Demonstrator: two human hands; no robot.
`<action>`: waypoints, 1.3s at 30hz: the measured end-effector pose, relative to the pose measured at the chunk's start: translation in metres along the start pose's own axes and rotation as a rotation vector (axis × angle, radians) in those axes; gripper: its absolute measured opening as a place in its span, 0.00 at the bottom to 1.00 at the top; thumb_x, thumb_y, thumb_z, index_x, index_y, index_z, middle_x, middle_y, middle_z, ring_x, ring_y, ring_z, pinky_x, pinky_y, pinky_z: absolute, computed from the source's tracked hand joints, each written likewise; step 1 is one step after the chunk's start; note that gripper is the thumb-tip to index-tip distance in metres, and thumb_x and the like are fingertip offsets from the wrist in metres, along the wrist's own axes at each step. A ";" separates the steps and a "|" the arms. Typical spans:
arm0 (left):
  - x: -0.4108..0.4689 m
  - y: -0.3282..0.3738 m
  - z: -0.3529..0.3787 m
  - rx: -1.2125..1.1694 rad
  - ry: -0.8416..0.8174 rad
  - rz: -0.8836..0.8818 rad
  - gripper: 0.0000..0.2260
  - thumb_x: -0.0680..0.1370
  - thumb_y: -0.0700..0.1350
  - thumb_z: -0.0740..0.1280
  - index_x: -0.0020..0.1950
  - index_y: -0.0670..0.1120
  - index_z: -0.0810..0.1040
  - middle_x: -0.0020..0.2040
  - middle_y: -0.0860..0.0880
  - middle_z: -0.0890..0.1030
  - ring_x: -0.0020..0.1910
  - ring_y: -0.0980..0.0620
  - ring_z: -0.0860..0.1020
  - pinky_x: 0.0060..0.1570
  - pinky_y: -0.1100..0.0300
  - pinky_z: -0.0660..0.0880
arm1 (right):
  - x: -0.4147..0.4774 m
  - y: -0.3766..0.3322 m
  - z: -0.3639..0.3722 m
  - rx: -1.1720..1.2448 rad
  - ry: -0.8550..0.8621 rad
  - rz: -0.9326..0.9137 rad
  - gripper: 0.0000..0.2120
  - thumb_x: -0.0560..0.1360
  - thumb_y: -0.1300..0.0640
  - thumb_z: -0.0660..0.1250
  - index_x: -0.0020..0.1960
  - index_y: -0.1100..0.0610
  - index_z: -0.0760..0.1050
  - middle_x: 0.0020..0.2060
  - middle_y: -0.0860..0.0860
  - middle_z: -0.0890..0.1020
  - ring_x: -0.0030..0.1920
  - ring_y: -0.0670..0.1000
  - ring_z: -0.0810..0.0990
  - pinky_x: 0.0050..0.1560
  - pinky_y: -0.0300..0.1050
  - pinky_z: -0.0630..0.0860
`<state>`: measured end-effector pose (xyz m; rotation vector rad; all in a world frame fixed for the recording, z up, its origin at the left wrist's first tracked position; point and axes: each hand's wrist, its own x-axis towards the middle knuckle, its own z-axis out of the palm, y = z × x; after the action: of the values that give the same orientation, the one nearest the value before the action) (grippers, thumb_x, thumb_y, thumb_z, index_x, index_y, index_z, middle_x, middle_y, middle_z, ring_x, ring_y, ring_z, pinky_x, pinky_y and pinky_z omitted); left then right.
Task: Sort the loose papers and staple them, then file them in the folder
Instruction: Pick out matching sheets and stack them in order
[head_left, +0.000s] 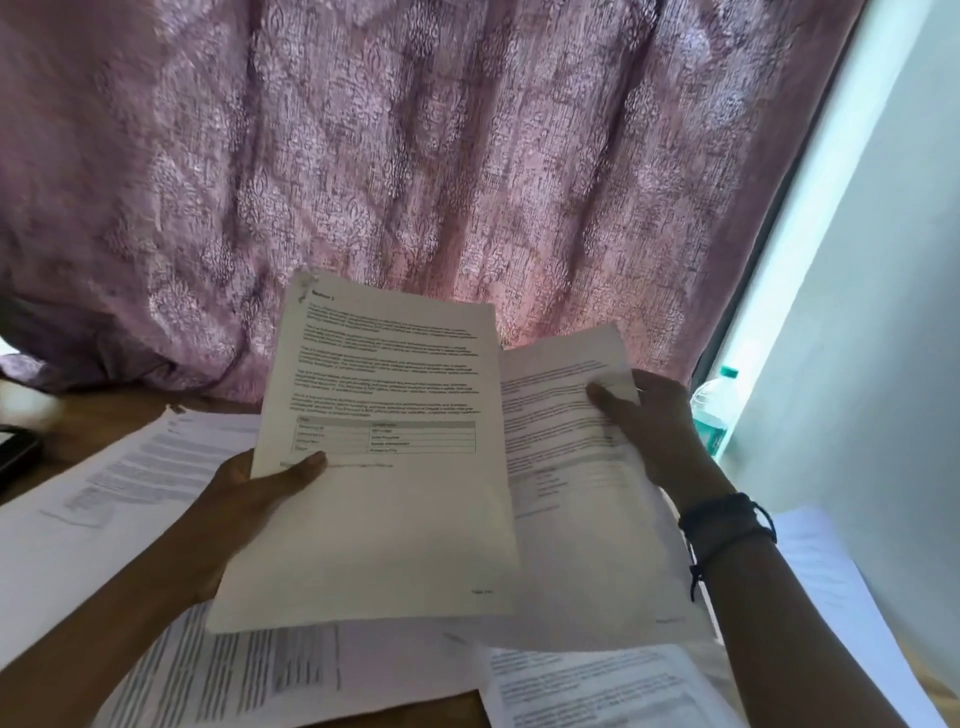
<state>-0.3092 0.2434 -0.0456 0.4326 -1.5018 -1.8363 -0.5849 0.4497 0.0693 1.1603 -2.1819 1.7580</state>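
Both hands hold printed sheets up above the wooden table (98, 421). My left hand (260, 488) grips the left edge of a printed page (384, 499) with text and a small table, thumb on its front; staple marks show at its top left corner. My right hand (654, 426) holds a second printed sheet (571, 519) by its right edge, thumb on its front, partly tucked behind the first page. Several more loose papers (104, 499) lie spread on the table beneath. No stapler or folder is in view.
A pink patterned curtain (415, 156) hangs just behind the table. A plastic water bottle (719, 410) stands at the right by the pale wall. A dark object (15, 452) lies at the table's left edge. A dark band circles my right wrist.
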 end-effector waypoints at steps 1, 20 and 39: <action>-0.001 0.002 0.000 -0.014 0.010 0.008 0.34 0.54 0.59 0.81 0.57 0.48 0.80 0.50 0.46 0.85 0.50 0.41 0.83 0.41 0.50 0.81 | -0.001 -0.008 0.003 0.036 -0.019 0.008 0.13 0.74 0.63 0.71 0.55 0.70 0.79 0.49 0.61 0.84 0.37 0.49 0.83 0.33 0.32 0.78; 0.000 0.004 0.000 0.037 0.035 -0.013 0.24 0.64 0.57 0.77 0.57 0.52 0.80 0.49 0.50 0.85 0.50 0.43 0.83 0.50 0.46 0.78 | -0.010 -0.041 0.047 0.369 -0.149 0.136 0.10 0.76 0.64 0.68 0.55 0.68 0.79 0.46 0.62 0.85 0.40 0.56 0.85 0.40 0.48 0.83; 0.002 0.008 0.004 0.345 0.398 0.494 0.14 0.75 0.39 0.69 0.47 0.59 0.74 0.37 0.75 0.78 0.42 0.75 0.77 0.39 0.79 0.72 | -0.067 0.008 0.130 0.237 -0.295 -0.018 0.18 0.76 0.60 0.69 0.63 0.51 0.69 0.53 0.43 0.81 0.48 0.36 0.81 0.46 0.34 0.80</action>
<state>-0.3110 0.2445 -0.0367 0.4994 -1.4780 -1.0435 -0.4952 0.3693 -0.0139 1.5795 -2.1443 1.9915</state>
